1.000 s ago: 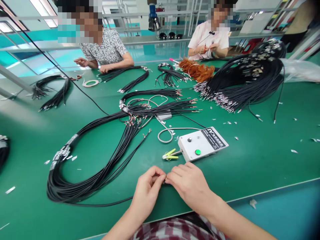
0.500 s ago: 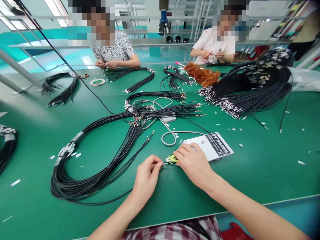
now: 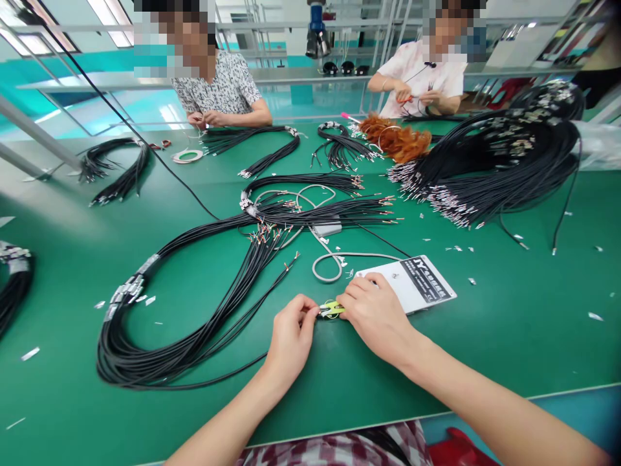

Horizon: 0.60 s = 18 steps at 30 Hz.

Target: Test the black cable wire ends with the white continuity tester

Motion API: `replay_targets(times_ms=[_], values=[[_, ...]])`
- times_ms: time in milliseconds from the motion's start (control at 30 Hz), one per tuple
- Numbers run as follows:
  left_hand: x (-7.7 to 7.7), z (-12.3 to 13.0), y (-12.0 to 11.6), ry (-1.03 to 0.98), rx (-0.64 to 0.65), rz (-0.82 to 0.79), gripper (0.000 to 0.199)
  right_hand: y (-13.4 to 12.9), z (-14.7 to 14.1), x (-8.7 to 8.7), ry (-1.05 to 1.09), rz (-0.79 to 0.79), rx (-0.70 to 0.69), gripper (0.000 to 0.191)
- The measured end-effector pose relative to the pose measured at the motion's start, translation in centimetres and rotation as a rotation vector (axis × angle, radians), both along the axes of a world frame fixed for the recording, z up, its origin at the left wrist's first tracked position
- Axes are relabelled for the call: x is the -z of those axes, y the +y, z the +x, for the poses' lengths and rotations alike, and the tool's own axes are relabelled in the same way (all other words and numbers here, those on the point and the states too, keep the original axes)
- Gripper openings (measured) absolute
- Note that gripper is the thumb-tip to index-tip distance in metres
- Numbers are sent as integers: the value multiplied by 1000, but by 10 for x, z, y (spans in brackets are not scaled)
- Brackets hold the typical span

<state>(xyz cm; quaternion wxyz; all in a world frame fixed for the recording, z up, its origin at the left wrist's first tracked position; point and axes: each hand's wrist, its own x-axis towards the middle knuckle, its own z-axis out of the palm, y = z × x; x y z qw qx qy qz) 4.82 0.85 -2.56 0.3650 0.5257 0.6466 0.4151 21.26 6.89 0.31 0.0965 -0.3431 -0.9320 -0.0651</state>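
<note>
My left hand (image 3: 292, 333) pinches the end of a black cable (image 3: 213, 383), which runs back to a big curved bundle of black cables (image 3: 194, 343) on the left. In my right hand (image 3: 376, 314) is a small pair of pliers (image 3: 332, 309) with yellow-green handles, its jaws pointing left. These jaws meet the cable end at my left fingertips; whether they are closed on a wire I cannot tell. Behind my right hand lies a white box-shaped device (image 3: 412, 285) with a black printed label.
A grey cord (image 3: 323, 268) loops behind the device. A second cable bundle (image 3: 310, 210) lies beyond it, and a large heap of black cables (image 3: 504, 155) at the right. Brown fluffy material (image 3: 395, 137) is near the heap. Two people (image 3: 218, 90) work across the green table (image 3: 509, 343).
My left hand has shifted slightly right, bringing the cable end up to the pliers' jaws. The gap between fingertips and jaws has closed. My right hand stays nearly where it was.
</note>
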Motion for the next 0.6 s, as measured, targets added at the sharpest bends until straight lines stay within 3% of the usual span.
replay_targets(times_ms=[167, 233, 300, 433, 600], values=[[1, 0, 0, 44, 10, -3, 16, -3, 3, -6, 43, -18, -2, 16], [2, 0, 0, 57, 13, 0, 16, -8, 15, -9, 152, -22, -6, 28], [1, -1, -1, 65, 15, 5, 16, -15, 33, -9, 309, 7, 36, 28], [1, -2, -1, 66, 19, 18, 17, -37, 70, 3, 552, 119, 184, 10], [1, -3, -2, 83, 26, 27, 16, -55, 78, 22, 555, 144, 195, 13]])
